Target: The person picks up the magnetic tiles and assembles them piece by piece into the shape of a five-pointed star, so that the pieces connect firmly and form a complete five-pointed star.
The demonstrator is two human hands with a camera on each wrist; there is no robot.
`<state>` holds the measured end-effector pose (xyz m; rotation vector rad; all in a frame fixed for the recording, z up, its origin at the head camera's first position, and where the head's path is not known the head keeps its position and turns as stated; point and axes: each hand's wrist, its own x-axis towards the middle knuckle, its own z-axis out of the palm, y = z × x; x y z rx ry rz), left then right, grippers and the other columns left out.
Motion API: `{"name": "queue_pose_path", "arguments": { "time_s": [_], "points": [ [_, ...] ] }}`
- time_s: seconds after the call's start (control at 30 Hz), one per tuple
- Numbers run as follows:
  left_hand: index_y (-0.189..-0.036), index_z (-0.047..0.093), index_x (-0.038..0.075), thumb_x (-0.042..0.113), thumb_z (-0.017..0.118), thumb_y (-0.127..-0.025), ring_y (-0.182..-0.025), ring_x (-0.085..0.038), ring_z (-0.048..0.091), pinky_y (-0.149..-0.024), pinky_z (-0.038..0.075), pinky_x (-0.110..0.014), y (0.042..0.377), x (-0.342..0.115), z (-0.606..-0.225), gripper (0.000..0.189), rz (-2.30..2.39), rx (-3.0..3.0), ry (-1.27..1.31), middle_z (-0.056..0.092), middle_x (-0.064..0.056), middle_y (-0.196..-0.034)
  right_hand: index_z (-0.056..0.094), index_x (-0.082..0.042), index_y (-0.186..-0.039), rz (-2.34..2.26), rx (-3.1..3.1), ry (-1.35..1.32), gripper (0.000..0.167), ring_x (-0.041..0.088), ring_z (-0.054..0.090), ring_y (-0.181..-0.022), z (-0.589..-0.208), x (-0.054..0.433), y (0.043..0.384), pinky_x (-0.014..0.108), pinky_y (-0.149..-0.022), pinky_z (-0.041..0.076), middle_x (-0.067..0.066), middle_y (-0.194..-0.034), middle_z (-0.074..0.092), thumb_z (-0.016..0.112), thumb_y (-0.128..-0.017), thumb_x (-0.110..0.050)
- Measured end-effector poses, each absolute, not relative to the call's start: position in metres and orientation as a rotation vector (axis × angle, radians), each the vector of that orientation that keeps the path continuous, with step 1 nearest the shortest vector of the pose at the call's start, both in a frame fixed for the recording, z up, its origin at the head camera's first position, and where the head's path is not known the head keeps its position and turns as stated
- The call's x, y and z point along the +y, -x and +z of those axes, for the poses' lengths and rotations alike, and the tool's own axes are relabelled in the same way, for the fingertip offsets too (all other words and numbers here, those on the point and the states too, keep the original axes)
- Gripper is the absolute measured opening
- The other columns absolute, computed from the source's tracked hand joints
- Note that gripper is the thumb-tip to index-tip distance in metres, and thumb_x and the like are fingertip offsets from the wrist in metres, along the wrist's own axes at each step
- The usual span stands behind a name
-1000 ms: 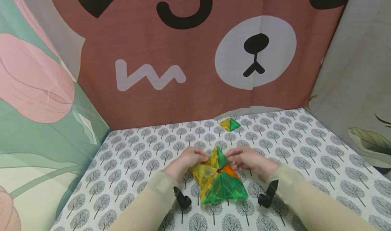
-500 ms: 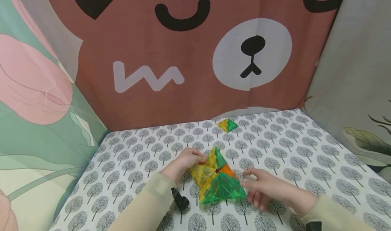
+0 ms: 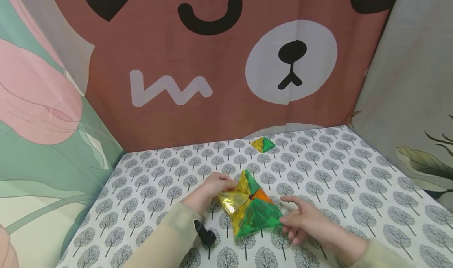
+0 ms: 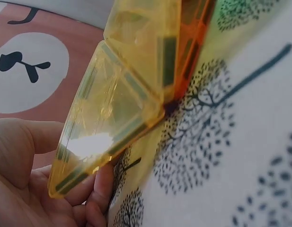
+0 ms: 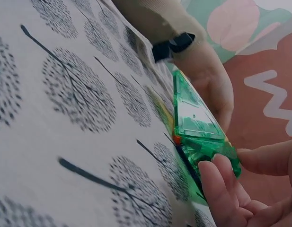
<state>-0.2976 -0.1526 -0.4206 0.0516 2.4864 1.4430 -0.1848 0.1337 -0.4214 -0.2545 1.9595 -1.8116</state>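
A star-like piece of translucent magnetic tiles [image 3: 256, 219], yellow, green and orange, stands over the cloth with raised points. My left hand [image 3: 216, 186] pinches its yellow side; in the left wrist view the thumb and fingers of that hand [image 4: 22, 175] lie at a yellow tile [image 4: 108, 101], partly behind it. On the other side, my right hand [image 3: 306, 220] holds the front right green corner. The right wrist view has its thumb and fingertips pinching the tip of a green tile [image 5: 193, 111]. The star's underside is hidden in the head view.
A small yellow and green pyramid of tiles [image 3: 263, 145] sits farther back on the tree-print cloth [image 3: 152, 189]. Behind the cloth rises a brown curtain with a bear face [image 3: 230, 114]. Printed curtains stand at both sides.
My right hand has let go of the star's back green point, moved toward me and right, and taken the front right green corner. The star has tilted slightly; my left hand keeps its hold.
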Motion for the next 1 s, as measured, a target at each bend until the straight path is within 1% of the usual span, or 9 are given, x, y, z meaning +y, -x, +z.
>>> {"name": "queue_pose_path", "arguments": {
  "time_s": [0.17, 0.23, 0.37, 0.5, 0.63, 0.8, 0.9, 1.0],
  "points": [
    [-0.087, 0.072, 0.006, 0.019, 0.073, -0.086, -0.081, -0.019, 0.061, -0.081, 0.050, -0.038, 0.292, -0.162, -0.420, 0.012, 1.420, 2.498, -0.043, 0.068, -0.002, -0.088, 0.014, 0.008, -0.151, -1.838, 1.993, 0.217, 0.081, 0.020, 0.062, -0.065, -0.420, 0.141, 0.198, 0.038, -0.057, 0.059, 0.021, -0.088, 0.065, 0.067, -0.092, -0.009],
    [-0.086, 0.072, 0.006, 0.019, 0.072, -0.086, -0.080, -0.019, 0.062, -0.086, 0.049, -0.042, 0.289, -0.165, -0.420, 0.012, 1.413, 2.494, -0.050, 0.068, -0.002, -0.087, 0.015, 0.008, -0.150, -1.840, 2.016, 0.194, 0.079, 0.021, 0.063, -0.066, -0.419, 0.143, 0.204, 0.040, -0.059, 0.060, 0.021, -0.089, 0.065, 0.067, -0.092, -0.010],
    [-0.083, 0.070, 0.006, 0.017, 0.070, -0.086, -0.077, -0.018, 0.063, -0.090, 0.047, -0.047, 0.281, -0.171, -0.420, 0.012, 1.425, 2.473, -0.067, 0.070, -0.001, -0.086, 0.020, 0.006, -0.149, -1.819, 2.086, 0.138, 0.074, 0.022, 0.064, -0.069, -0.418, 0.147, 0.217, 0.043, -0.062, 0.060, 0.020, -0.090, 0.065, 0.066, -0.094, -0.011],
    [-0.083, 0.070, 0.006, 0.016, 0.068, -0.087, -0.075, -0.017, 0.064, -0.089, 0.046, -0.046, 0.273, -0.172, -0.418, 0.011, 1.401, 2.490, -0.095, 0.071, 0.000, -0.083, 0.027, 0.006, -0.148, -1.794, 2.180, 0.078, 0.067, 0.025, 0.065, -0.070, -0.417, 0.148, 0.230, 0.044, -0.061, 0.060, 0.020, -0.088, 0.067, 0.064, -0.095, -0.010],
    [-0.083, 0.069, 0.008, 0.017, 0.068, -0.086, -0.075, -0.017, 0.062, -0.084, 0.046, -0.043, 0.265, -0.172, -0.418, 0.010, 1.350, 2.546, -0.129, 0.071, 0.001, -0.080, 0.029, 0.006, -0.147, -1.814, 2.216, 0.072, 0.064, 0.027, 0.065, -0.068, -0.418, 0.149, 0.241, 0.045, -0.061, 0.060, 0.020, -0.086, 0.065, 0.063, -0.095, -0.008],
    [-0.080, 0.068, 0.009, 0.017, 0.071, -0.079, -0.076, -0.018, 0.059, -0.076, 0.044, -0.037, 0.257, -0.170, -0.416, 0.008, 1.335, 2.550, -0.140, 0.067, 0.000, -0.080, 0.029, 0.006, -0.147, -1.803, 2.267, 0.127, 0.064, 0.029, 0.064, -0.067, -0.417, 0.150, 0.252, 0.046, -0.060, 0.059, 0.020, -0.084, 0.063, 0.064, -0.095, -0.009],
    [-0.080, 0.067, 0.009, 0.015, 0.072, -0.075, -0.077, -0.019, 0.059, -0.076, 0.044, -0.038, 0.252, -0.168, -0.414, 0.009, 1.363, 2.520, -0.131, 0.066, -0.002, -0.081, 0.031, 0.005, -0.146, -1.782, 2.296, 0.122, 0.063, 0.029, 0.064, -0.067, -0.416, 0.150, 0.256, 0.046, -0.059, 0.059, 0.020, -0.085, 0.064, 0.064, -0.094, -0.008],
    [-0.082, 0.067, 0.009, 0.018, 0.072, -0.079, -0.078, -0.019, 0.061, -0.083, 0.045, -0.045, 0.249, -0.168, -0.412, 0.010, 1.367, 2.506, -0.131, 0.068, -0.001, -0.082, 0.033, 0.004, -0.146, -1.763, 2.315, 0.106, 0.062, 0.029, 0.064, -0.069, -0.415, 0.150, 0.260, 0.045, -0.059, 0.059, 0.020, -0.087, 0.064, 0.064, -0.094, -0.007]
  ]
}}
